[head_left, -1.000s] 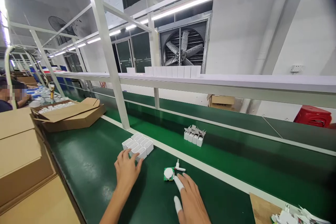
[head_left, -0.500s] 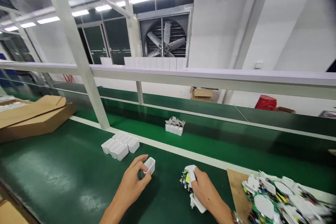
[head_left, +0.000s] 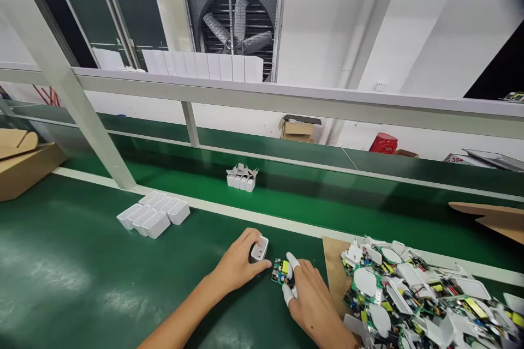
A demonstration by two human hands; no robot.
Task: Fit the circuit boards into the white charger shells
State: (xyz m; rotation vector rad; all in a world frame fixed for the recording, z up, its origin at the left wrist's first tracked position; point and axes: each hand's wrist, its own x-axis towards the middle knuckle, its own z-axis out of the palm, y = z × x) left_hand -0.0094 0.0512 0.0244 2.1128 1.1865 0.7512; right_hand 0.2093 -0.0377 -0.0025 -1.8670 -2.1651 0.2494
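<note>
Factory assembly area, long green workbench [head_left: 82,262], heaped circuit boards [head_left: 396,290], grouped white casings [head_left: 156,222], large wall fan [head_left: 240,17]

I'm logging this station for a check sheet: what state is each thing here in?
Left hand: closed on a case
Case: held, slotted face showing
Right hand: partly curled at the board, grip unclear
Board: component side showing, bare
Bench cases: grouped close together
Belt cases: in a row, pale pieces on top
Board pile: loosely heaped
Fan: blades sharp, seemingly still
</note>
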